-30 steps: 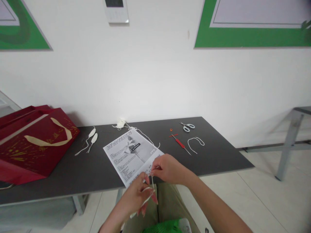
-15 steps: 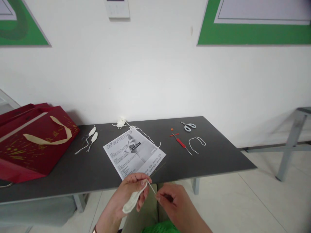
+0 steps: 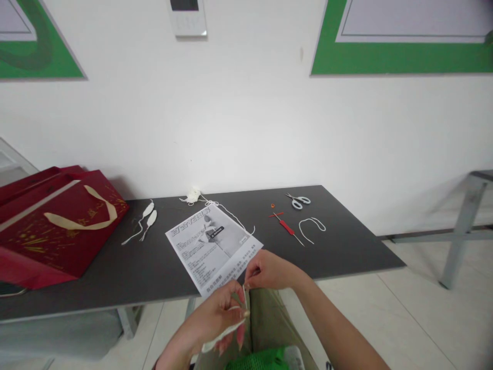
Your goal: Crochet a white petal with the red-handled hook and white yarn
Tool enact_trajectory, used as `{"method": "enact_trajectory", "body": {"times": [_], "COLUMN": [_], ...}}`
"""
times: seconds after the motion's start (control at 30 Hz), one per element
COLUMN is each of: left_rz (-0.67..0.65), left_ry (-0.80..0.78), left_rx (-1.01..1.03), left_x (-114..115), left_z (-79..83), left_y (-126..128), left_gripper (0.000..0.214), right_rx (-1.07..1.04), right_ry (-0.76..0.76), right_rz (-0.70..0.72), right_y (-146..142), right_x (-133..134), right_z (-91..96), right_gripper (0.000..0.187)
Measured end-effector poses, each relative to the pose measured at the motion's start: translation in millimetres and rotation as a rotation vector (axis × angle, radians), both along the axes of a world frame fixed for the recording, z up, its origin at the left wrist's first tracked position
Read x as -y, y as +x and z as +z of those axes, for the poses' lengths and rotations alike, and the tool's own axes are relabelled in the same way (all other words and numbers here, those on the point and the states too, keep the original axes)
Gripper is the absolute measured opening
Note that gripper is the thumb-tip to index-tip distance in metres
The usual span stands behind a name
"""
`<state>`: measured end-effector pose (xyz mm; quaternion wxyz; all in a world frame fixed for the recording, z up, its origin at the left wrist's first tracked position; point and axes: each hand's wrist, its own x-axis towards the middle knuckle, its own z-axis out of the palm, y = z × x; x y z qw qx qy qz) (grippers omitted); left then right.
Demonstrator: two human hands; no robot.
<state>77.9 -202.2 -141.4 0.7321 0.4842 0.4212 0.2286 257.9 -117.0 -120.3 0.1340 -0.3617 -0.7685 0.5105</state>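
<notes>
My left hand (image 3: 219, 316) is closed round a small cream crocheted piece (image 3: 219, 335) just below the table's front edge. My right hand (image 3: 267, 271) is pinched above it, holding a thin needle or thread end (image 3: 245, 293) at the top of the piece. Both hands hover over my lap, in front of the printed instruction sheet (image 3: 213, 246) on the dark table (image 3: 346, 252). Cream yarn (image 3: 227, 210) trails across the sheet from a small clump (image 3: 191, 195) at the back.
A red gift bag (image 3: 54, 226) lies at the table's left. Two small cream knitted pieces (image 3: 148, 213) lie beside it. A red-handled crochet hook (image 3: 288, 228), small scissors (image 3: 298, 201) and a loop of yarn (image 3: 311, 226) sit at the right. A green object (image 3: 265, 359) rests on my lap.
My right hand went down toward my lap and has come back up above the piece at the table edge, drawing the thread. My left hand keeps its hold on the crocheted piece.
</notes>
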Motion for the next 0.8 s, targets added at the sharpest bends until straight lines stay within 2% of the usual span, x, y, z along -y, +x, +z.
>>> {"method": "enact_trajectory", "body": {"times": [0.1,0.17,0.2,0.3,0.43,0.57,0.7,0.8], "left_rz": [0.043,0.117,0.162,0.291,0.358,0.421,0.478,0.372], "left_ry": [0.039,0.032,0.024,-0.007,-0.137,-0.186,-0.153,-0.108], "left_rx": [-0.100,-0.123,-0.123,-0.043,0.216,0.285,0.325,0.402], "left_x": [-5.0,-9.4,-11.6,-16.3,-18.6,-17.1,-11.9,-7.0], "left_z": [-6.1,-9.9,-11.4,-13.7,-13.9,-10.2,-7.6,-7.7], "left_y": [-0.1,0.6,0.7,-1.8,-8.3,-6.6,-1.0,-1.2], "left_gripper": [0.027,0.028,0.030,0.031,0.027,0.024,0.023,0.028], "right_rx": [0.083,0.249,0.298,0.270,0.154,0.073,-0.074,-0.211], "right_ry": [0.165,0.497,0.577,0.625,0.482,0.323,0.098,-0.159], "right_rz": [-0.011,-0.033,-0.027,-0.048,-0.203,-0.320,-0.420,-0.362], "right_y": [-7.1,-11.1,-12.3,-11.8,-5.5,-2.7,-1.7,2.1], "right_x": [5.1,19.0,27.8,54.1,78.2,88.8,81.6,61.7], "right_z": [25.5,39.4,44.3,47.6,31.6,8.8,-17.4,-32.6], "right_gripper": [0.008,0.014,0.017,0.024,0.019,0.019,0.018,0.018]}}
